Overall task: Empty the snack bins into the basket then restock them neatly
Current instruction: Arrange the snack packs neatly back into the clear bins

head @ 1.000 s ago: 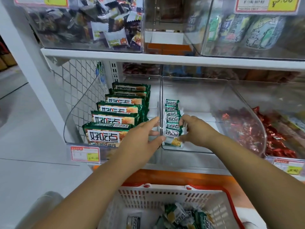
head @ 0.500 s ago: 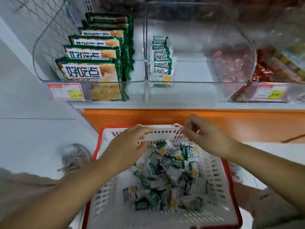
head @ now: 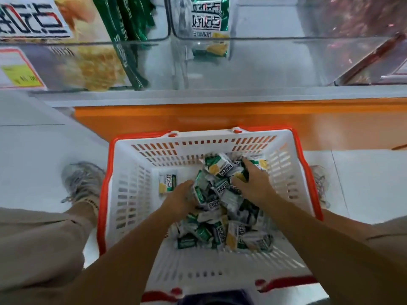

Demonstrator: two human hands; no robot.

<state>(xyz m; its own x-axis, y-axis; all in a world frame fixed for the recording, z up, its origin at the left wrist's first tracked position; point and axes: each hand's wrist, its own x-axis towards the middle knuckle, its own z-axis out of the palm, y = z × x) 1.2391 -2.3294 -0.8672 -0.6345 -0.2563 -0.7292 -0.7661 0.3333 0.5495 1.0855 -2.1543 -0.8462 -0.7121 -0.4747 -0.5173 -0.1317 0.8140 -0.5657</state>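
Both hands were down in the white slatted plastic basket with red rim [head: 132, 194] on the floor: left hand [head: 179, 200] fingers clenched round some small green-and-white snack packets [head: 222, 227], right hand [head: 253, 187] fingers dug into the heap's far side, grasp unclear. Emptying looked done, restocking partway. The middle clear plastic bin [head: 275, 60] on the far shelf held only a short packet row [head: 209, 20] at its left wall, and most packets were left in the basket.

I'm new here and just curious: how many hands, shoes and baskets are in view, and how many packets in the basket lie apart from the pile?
Hands: 2, left hand and right hand
Shoes: 2, left shoe and right shoe
Baskets: 1, the basket
Packets apart: 1, the stray packet
Total: 6
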